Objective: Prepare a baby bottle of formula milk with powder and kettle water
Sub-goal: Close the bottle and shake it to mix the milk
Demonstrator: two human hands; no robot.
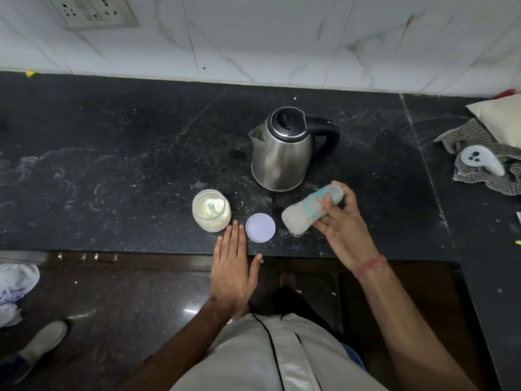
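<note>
Home kitchen: a black stone tabletop is running under marble wall tiles; a steel kettle is standing near a wall socket.

No text can be read anywhere. The bottle carries teal and red printed marks, too blurred to make out, and the kettle shows no legible brand.

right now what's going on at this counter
A person is making formula at a black stone counter. The right hand holds a blurred, tilted baby bottle with teal markings. The left hand rests flat at the counter edge, empty. An open clear jar of pale powder with a scoop inside stands beside its round lilac lid, with a steel kettle behind.
</note>
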